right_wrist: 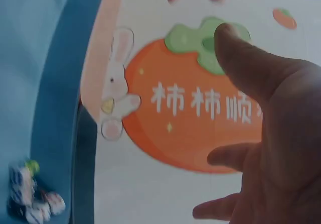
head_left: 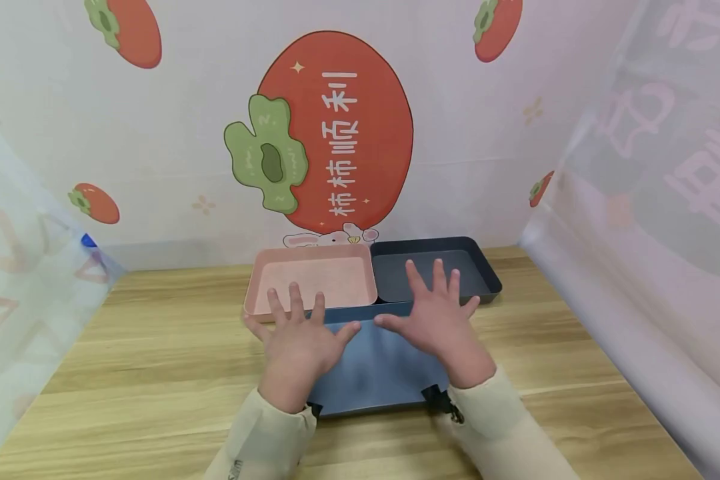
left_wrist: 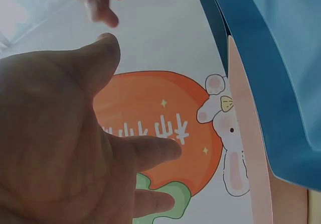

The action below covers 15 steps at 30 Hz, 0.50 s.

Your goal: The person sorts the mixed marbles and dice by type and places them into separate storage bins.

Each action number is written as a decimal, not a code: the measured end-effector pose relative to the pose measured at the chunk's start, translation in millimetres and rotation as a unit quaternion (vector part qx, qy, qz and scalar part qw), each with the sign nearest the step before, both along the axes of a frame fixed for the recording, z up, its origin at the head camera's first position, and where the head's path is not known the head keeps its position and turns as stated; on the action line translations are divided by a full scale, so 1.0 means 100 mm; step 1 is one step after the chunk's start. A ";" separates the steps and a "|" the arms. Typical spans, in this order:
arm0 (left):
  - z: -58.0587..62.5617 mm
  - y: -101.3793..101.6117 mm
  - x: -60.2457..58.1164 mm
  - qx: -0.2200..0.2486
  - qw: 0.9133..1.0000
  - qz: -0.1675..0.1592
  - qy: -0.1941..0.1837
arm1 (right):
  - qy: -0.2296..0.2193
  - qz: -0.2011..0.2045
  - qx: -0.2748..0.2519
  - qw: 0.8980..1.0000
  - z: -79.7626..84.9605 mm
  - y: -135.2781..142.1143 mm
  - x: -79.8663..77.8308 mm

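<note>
Both hands hover with fingers spread over a blue tray [head_left: 377,373] at the table's front middle. My left hand [head_left: 300,333] is above the tray's left part, holding nothing. My right hand [head_left: 435,313] is above its right part, also holding nothing. Behind the blue tray stand a pink tray [head_left: 312,257] on the left and a dark grey tray [head_left: 486,267] on the right. In the left wrist view my left hand [left_wrist: 65,148] shows an open palm beside the blue tray [left_wrist: 281,83]. In the right wrist view my right hand [right_wrist: 271,133] is open, with small colourful items [right_wrist: 30,196] at the blue tray's [right_wrist: 55,108] edge.
The wooden table [head_left: 156,360] is closed in by a backdrop printed with a large persimmon [head_left: 336,127] and by plastic sheets on the left [head_left: 18,280] and right [head_left: 648,233]. A small blue object [head_left: 88,241] sits at the back left.
</note>
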<state>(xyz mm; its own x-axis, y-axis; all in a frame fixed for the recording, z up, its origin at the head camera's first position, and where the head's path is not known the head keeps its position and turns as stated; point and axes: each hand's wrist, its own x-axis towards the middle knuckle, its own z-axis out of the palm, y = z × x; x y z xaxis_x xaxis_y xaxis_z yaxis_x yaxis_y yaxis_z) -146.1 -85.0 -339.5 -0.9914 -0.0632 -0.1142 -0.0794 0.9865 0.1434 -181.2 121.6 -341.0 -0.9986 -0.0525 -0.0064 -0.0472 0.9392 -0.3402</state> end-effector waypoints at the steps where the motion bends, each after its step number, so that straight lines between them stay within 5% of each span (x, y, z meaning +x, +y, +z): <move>1: 0.00 -0.01 0.00 0.000 1.000 0.001 0.000 | 0.002 0.002 -0.008 1.000 0.03 0.05 -0.02; 8: 0.00 -0.06 0.00 0.002 1.000 0.008 -0.001 | 0.055 0.029 -0.149 0.987 0.11 0.67 -0.26; 15: 0.00 -0.10 0.00 0.014 1.000 0.013 -0.012 | 0.072 -0.007 -0.364 0.928 -0.15 1.45 -0.52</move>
<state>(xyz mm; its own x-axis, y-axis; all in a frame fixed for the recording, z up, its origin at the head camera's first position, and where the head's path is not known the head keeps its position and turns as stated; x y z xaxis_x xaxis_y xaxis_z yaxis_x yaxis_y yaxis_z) -146.5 -94.7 -339.6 -0.9864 -0.0862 -0.1402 -0.1097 0.9794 0.1693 -232.9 266.2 -356.2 -0.9870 0.0230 0.1592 -0.1306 0.4629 -0.8767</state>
